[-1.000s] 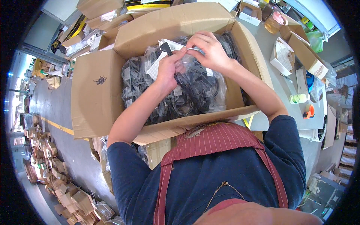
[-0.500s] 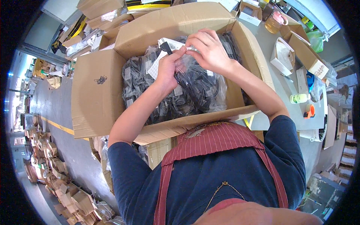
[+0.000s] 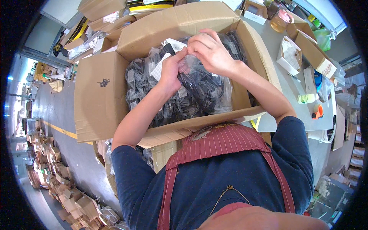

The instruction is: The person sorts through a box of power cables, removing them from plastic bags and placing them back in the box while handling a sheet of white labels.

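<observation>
Left hand point(image 3: 172, 71) gripping black plug point(image 3: 168, 48), above open cardboard box point(image 3: 176, 26) of bagged cables point(image 3: 143, 86); right hand point(image 3: 212, 51) curled near left thumb, cannot tell what it grips; plug likely light, stiff; cables probably bendy, bags point(image 3: 223, 100) slippery; firm pinch on plug body seems surest hold.

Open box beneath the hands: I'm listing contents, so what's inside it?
Inside the cardboard box are clear plastic bags of black items, some with white labels. What lies beneath the top bags is covered; the left hand and right hand hide part too.
</observation>
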{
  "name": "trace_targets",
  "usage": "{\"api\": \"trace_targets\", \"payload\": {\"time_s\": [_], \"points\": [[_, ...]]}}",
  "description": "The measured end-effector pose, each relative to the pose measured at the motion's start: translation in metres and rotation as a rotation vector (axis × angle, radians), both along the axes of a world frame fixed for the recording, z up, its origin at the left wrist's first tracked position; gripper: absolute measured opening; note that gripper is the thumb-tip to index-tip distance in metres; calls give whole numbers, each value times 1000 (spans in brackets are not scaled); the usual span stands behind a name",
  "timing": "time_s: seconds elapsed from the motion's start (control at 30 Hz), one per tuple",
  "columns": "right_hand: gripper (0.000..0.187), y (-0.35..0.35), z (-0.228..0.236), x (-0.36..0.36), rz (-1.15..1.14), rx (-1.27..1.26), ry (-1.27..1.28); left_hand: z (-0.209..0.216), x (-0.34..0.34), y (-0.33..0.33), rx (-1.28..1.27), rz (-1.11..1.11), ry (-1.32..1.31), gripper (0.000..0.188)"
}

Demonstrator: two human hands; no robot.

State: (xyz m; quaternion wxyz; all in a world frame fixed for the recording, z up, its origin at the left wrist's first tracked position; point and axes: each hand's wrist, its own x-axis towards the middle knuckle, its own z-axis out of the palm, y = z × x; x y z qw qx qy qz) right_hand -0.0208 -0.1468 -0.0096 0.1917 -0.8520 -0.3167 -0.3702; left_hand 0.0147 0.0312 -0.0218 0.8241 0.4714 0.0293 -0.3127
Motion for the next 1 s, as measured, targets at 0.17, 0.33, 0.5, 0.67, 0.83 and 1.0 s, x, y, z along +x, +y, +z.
{"api": "trace_targets", "payload": {"time_s": [0.17, 0.33, 0.5, 0.67, 0.83, 1.0], "points": [[8, 3, 14, -9, 91, 325, 220, 8, -14, -7, 118, 8, -118, 24], [6, 2, 21, -10, 126, 340, 218, -1, -23, -7, 145, -30, -284, 22], [7, 2, 22, -10, 152, 391, 210, -6, -29, -7, 128, -128, -366, 27], [6, -4, 21, -10, 249, 415, 375, 2, -25, -2, 32, -289, -282, 25], [7, -8, 16, -4, 319, 442, 446, -2, -13, 3, -140, -485, -175, 28], [8, -10, 8, 0, 272, 422, 438, 0, -13, 3, -251, -586, -111, 30]]}}
